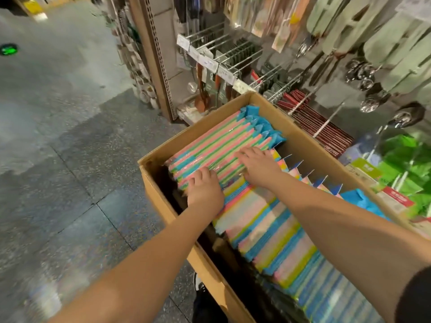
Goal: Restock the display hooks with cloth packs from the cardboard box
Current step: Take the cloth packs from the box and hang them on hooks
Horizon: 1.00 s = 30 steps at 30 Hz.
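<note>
Gathering step: left hand (205,192) and right hand (258,166) pressed flat on cloth packs (217,145) in cardboard box (161,157), fingers apparently not closed. Next: pinch, lift toward display hooks (235,57) beyond.

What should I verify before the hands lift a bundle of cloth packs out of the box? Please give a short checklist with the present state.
1. Left hand on the far bundle of pink, green and blue striped cloth packs: ok, it rests at the near edge.
2. Right hand on the same bundle: ok, fingers lie flat on top.
3. Bundle gripped firmly: cannot tell, no fingers are seen underneath.
4. Brown cardboard box open and free above: ok.
5. Free metal display hooks available: ok, some upper prongs look bare.
6. Hang holes in the packs' blue header tabs intact: cannot tell.
</note>
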Motion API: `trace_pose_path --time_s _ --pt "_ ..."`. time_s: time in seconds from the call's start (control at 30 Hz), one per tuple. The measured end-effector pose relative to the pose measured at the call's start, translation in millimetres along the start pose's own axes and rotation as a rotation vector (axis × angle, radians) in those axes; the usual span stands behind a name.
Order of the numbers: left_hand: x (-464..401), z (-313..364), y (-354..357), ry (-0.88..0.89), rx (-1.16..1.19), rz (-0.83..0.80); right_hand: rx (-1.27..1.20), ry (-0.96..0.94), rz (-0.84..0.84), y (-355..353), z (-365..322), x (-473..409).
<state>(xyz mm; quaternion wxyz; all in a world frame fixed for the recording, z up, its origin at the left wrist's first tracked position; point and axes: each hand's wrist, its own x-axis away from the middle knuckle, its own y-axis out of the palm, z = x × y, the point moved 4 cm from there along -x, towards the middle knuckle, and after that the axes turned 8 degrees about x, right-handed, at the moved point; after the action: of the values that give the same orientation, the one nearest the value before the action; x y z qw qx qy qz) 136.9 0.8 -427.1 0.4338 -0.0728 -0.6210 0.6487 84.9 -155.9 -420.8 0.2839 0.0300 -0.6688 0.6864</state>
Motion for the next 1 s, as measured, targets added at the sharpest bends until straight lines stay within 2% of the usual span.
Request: trace_pose_path --time_s 0.2,0.33,0.6,0.73,1.0 --pt "5.1 2.6 11.3 0.042 -0.069 0.076 0.14 0.009 0.042 -1.4 -5.4 -12.8" --pt "5.8 2.1 14.1 0.049 -0.057 0.075 0.211 -0.013 0.001 -6.7 -5.7 -20.2" --pt "-17.4 -3.8 -0.6 -0.037 0.099 0.011 0.056 -0.037 -0.024 -10.5 1.4 -24.3" --pt "-22.1 0.9 -1.0 -0.043 0.066 -0.002 0.059 -0.039 -0.013 -11.4 0.5 -24.0" --pt "-14.2 0.1 10.5 0.021 0.01 0.131 0.279 -0.131 0.013 -22.4 -1.7 -29.4"
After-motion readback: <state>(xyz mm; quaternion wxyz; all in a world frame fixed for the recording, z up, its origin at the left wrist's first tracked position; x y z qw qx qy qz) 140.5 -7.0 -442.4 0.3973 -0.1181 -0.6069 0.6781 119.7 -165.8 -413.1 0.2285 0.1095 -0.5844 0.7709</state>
